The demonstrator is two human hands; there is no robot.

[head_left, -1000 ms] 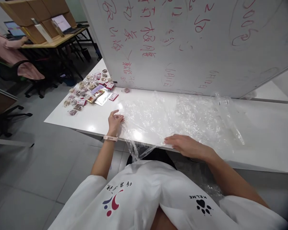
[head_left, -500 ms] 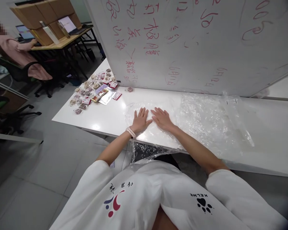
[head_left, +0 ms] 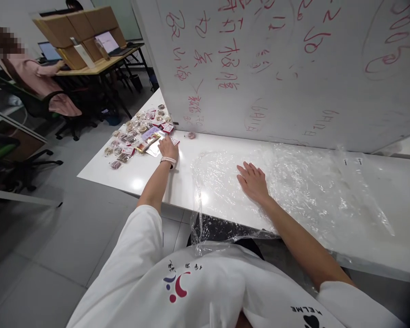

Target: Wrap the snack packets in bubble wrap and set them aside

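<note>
My left hand [head_left: 168, 148] is over the near right side of a pile of small packets, its fingers slightly apart and bent down. Beneath and beside the fingers are a flat silver packet [head_left: 153, 150] and a red-and-white packet [head_left: 175, 142], both partly covered. Whether the fingertips touch them I cannot tell. A gold-and-red sachet [head_left: 147, 142] and a purple packet [head_left: 150, 132] are just left of the hand. My right hand [head_left: 254, 181] rests open, palm down and fingers spread, on a large clear plastic sheet [head_left: 218, 171] spread over the white table.
Several small wrapped round pieces [head_left: 131, 136] fill the table's left end. One round piece [head_left: 191, 135] sits apart by the whiteboard [head_left: 218, 109], which stands along the back. Plastic hangs over the front edge. A seated person [head_left: 37, 75] works at a desk [head_left: 89, 65] beyond.
My left hand has left the plastic sheet and moved left to the packets. My right hand stays on the sheet, its fingers now a little raised. The view has shifted slightly.
</note>
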